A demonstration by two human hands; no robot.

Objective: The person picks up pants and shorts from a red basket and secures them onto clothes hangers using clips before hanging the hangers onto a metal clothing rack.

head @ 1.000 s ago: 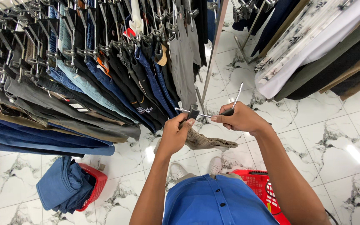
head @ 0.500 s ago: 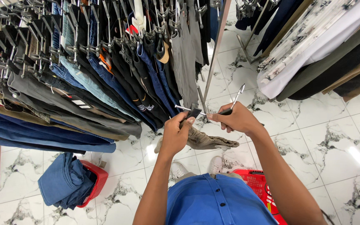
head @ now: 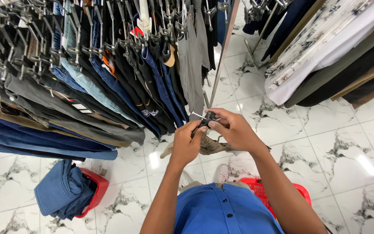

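A red basket [head: 95, 190] holding folded blue jeans [head: 61, 193] sits on the marble floor [head: 325, 143] at left. Trousers [head: 87, 95] hang on the rack above. At centre, the left hand [head: 186, 143] and right hand [head: 232, 129] are together, both clamped on a black clip hanger [head: 205, 120] carrying an olive-brown garment [head: 211, 146].

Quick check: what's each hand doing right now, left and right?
Left hand: closed, gripping the clip hanger with the khaki garment under it.
Right hand: closed on the same hanger from the other side.
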